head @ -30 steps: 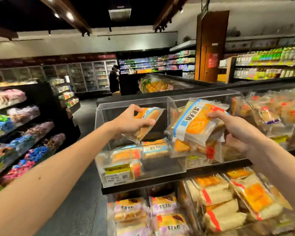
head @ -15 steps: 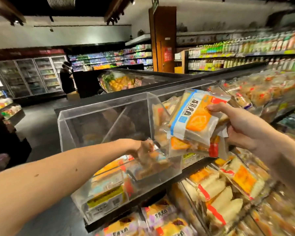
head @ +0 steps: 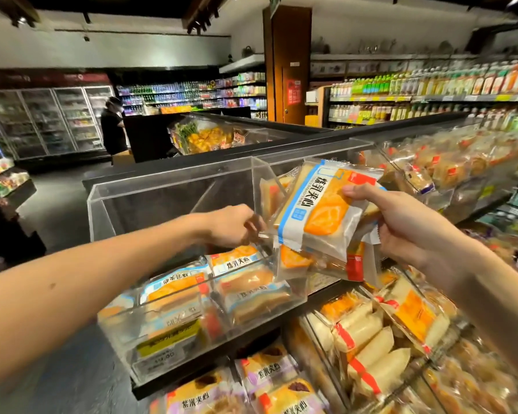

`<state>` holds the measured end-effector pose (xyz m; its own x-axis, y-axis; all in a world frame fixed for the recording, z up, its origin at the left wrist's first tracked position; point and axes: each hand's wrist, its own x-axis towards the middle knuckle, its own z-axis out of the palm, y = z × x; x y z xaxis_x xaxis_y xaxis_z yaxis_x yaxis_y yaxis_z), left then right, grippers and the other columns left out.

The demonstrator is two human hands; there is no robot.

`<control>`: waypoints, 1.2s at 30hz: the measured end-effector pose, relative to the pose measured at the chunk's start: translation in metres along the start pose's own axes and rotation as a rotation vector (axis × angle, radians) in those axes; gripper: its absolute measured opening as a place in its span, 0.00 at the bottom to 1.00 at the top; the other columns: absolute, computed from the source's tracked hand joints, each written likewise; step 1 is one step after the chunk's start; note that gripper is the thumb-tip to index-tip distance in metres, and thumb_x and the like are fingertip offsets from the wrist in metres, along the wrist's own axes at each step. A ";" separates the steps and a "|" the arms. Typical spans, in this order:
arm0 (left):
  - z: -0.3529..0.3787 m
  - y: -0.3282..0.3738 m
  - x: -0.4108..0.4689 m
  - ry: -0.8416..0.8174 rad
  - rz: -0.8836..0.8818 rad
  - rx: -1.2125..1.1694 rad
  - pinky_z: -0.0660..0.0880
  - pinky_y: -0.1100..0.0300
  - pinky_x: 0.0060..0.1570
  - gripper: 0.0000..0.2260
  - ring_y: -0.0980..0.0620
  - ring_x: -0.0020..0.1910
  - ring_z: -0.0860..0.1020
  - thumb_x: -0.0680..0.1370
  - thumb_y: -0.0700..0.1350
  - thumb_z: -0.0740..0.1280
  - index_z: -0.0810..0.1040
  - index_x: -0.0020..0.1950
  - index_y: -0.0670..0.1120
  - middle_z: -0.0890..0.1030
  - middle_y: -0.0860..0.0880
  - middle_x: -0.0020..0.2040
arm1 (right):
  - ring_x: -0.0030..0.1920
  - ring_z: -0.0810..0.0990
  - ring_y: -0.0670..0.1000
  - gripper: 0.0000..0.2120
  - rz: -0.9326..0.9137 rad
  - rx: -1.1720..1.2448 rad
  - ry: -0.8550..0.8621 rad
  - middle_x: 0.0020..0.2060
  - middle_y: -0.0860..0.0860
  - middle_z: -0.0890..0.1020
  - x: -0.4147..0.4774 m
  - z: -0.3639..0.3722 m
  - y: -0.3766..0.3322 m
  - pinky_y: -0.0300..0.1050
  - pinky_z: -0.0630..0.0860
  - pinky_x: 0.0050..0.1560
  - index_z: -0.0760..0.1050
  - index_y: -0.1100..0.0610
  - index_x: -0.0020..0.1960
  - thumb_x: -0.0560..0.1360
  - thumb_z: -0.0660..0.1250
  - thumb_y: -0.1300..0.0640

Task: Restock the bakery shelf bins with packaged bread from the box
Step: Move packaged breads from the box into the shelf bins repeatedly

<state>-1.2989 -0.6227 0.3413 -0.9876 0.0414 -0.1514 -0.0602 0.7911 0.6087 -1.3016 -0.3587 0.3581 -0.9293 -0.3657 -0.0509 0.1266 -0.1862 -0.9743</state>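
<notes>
My right hand (head: 401, 222) grips a stack of packaged bread (head: 320, 210), white wrappers with orange and blue print, held just above the right end of a clear acrylic bin (head: 174, 189) on the shelf. My left hand (head: 234, 225) reaches over the bin, and its curled fingertips pinch the clear left edge of a wrapper in that stack. Several matching bread packets (head: 243, 279) lie on the bottom of the bin under my left forearm. The box is out of view.
Below the bin, a lower shelf holds purple-labelled packets (head: 266, 380) and white bread with red bands (head: 368, 345). More bins of wrapped bread (head: 461, 162) run off to the right. A person in black (head: 112, 127) stands far back by the coolers. Dark aisle floor lies on the left.
My left hand lowered a packet into the bin, left it there and rose to the stack in my right hand. The view swung right; the right hand kept its hold.
</notes>
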 end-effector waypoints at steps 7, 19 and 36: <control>-0.031 0.088 -0.078 0.421 0.285 -0.104 0.79 0.55 0.51 0.22 0.55 0.48 0.80 0.77 0.69 0.58 0.78 0.56 0.54 0.81 0.55 0.49 | 0.33 0.86 0.52 0.03 -0.107 -0.006 -0.104 0.39 0.56 0.87 0.006 0.037 -0.009 0.41 0.81 0.30 0.81 0.59 0.46 0.74 0.72 0.59; -0.039 0.044 -0.101 0.423 0.024 0.161 0.77 0.53 0.56 0.37 0.50 0.55 0.78 0.63 0.66 0.75 0.67 0.68 0.58 0.76 0.49 0.59 | 0.41 0.87 0.55 0.28 -0.034 -0.074 -0.256 0.44 0.59 0.87 0.010 0.094 0.003 0.52 0.85 0.42 0.80 0.63 0.55 0.60 0.77 0.49; -0.045 -0.056 -0.056 0.001 -0.212 0.642 0.70 0.60 0.51 0.37 0.50 0.55 0.74 0.68 0.50 0.79 0.65 0.73 0.54 0.75 0.49 0.62 | 0.36 0.87 0.54 0.18 0.038 -0.054 -0.099 0.41 0.59 0.87 0.033 0.057 0.003 0.48 0.82 0.29 0.75 0.63 0.60 0.73 0.74 0.59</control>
<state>-1.2463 -0.6972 0.3507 -0.9641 -0.1549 -0.2157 -0.1548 0.9878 -0.0171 -1.3119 -0.4231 0.3664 -0.8851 -0.4603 -0.0683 0.1394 -0.1222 -0.9827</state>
